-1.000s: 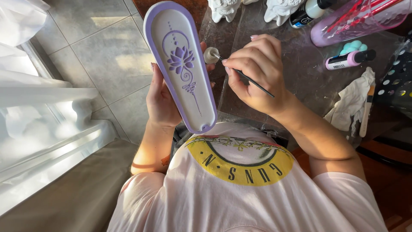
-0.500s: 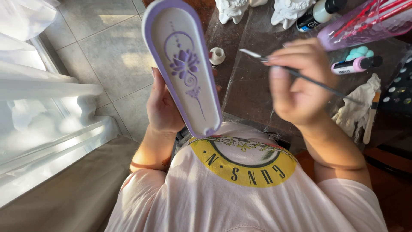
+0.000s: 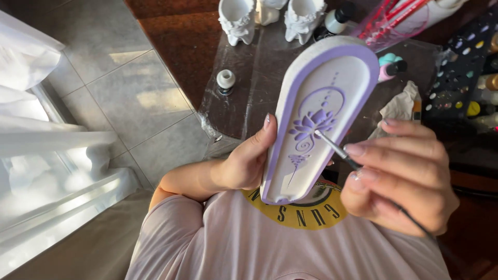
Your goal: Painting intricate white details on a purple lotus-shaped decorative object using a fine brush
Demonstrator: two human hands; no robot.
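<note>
My left hand [image 3: 243,162] grips the left edge of a long oval white tray [image 3: 340,78] with a purple rim and a purple lotus design, held tilted in front of my chest. My right hand [image 3: 402,179] pinches a thin paintbrush [image 3: 337,149], whose tip touches the tray just below the lotus. A small open paint pot [image 3: 225,81] stands on the plastic-covered table [image 3: 259,98] beyond the tray.
White ceramic figurines [image 3: 270,15] stand at the table's far edge. A clear cup of brushes [image 3: 394,21], paint bottles [image 3: 389,67], a crumpled cloth [image 3: 402,109] and a dark paint palette [image 3: 461,78] lie at the right. Tiled floor [image 3: 119,98] is at the left.
The tray has swung right and tilted toward my right hand. My right hand came back from the table and set the brush tip on the lotus design.
</note>
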